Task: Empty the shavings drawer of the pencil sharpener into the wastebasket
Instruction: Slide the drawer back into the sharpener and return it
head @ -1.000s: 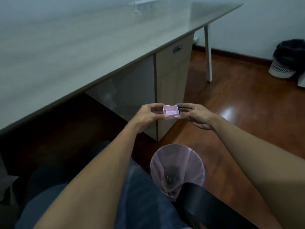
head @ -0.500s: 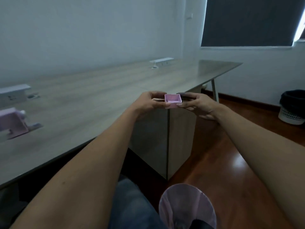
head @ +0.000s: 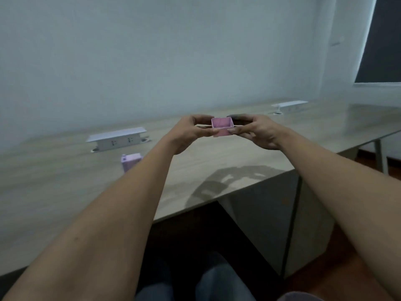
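Note:
I hold the small pink shavings drawer (head: 222, 127) upright above the desk, pinched between both hands. My left hand (head: 191, 132) grips its left end and my right hand (head: 255, 131) grips its right end. The drawer's inside looks bare. The pink pencil sharpener (head: 129, 162) stands on the desk to the left, partly hidden behind my left forearm. Only a sliver of the pink-lined wastebasket (head: 303, 296) shows at the bottom right edge.
The long wooden desk (head: 54, 192) runs along a white wall. Two white socket boxes stand on it, one at the left (head: 116, 139) and one at the far right (head: 289, 105). A cabinet (head: 271, 218) sits under the desk's right part. My knees are below.
The view has swung up from the floor and wastebasket to the desk. Both hands have carried the drawer up and over the desktop, with the same grip.

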`<state>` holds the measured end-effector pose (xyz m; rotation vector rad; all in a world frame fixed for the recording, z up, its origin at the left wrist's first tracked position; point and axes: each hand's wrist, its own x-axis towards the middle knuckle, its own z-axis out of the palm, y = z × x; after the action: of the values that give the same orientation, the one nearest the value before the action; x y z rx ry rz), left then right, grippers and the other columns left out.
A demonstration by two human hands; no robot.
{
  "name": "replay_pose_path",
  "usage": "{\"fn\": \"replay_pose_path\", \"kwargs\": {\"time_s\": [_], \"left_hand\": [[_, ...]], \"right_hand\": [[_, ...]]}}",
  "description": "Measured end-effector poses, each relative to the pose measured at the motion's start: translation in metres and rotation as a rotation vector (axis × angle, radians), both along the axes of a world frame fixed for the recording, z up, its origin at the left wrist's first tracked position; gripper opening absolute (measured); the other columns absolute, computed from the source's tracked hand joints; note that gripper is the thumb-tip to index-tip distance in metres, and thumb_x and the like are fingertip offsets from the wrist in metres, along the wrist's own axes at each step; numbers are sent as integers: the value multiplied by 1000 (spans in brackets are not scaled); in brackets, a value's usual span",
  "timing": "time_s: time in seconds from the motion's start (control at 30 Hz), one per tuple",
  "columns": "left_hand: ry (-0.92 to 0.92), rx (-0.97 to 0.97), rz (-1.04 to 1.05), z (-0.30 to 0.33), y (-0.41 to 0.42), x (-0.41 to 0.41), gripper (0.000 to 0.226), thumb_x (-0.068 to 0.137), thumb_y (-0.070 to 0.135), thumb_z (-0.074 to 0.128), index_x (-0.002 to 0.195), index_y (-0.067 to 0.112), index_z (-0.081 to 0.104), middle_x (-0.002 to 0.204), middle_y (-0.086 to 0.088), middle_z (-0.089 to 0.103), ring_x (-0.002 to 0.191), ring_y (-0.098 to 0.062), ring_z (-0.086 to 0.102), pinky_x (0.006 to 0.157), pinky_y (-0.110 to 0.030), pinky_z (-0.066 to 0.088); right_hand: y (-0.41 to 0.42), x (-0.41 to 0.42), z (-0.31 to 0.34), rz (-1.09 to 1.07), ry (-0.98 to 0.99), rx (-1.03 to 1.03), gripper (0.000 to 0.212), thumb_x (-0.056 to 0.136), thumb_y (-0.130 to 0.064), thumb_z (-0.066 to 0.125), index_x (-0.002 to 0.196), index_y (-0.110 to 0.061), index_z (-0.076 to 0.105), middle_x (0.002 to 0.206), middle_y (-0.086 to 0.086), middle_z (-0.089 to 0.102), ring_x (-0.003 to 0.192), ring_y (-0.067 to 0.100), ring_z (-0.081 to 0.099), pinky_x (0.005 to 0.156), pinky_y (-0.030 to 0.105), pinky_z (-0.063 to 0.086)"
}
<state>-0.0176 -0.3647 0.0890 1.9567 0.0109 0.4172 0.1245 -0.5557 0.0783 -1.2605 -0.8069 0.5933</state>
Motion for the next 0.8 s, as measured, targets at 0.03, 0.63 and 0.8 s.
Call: {"fn": "replay_pose_path", "kwargs": {"time_s": [0.03,0.63,0.8], "left_hand": [[-6,2,32,3,14,-10,46,85,5,78,130,5,67,125,-12,74,105,-15,72,103,-28,52],[22,3,499,0,174,-151,50,82,11,83,129,3,68,122,-14,74,115,-27,70,108,-38,50],[15,-50,595,-21,200,-175,46,83,11,82,126,2,70,122,-18,74,108,-26,71,109,-36,48]], "right_hand": [[18,-5,3,26,-7,0,56,82,16,70,136,5,58,134,17,67,126,21,64,101,24,53],[250,-84,-8,406,-70,-31,45,78,7,78,120,-4,70,118,8,77,112,16,72,94,21,55],[265,-80,-31,322,-163,-100,59,76,-4,85,130,2,65,131,10,70,124,19,65,116,35,40]]}}
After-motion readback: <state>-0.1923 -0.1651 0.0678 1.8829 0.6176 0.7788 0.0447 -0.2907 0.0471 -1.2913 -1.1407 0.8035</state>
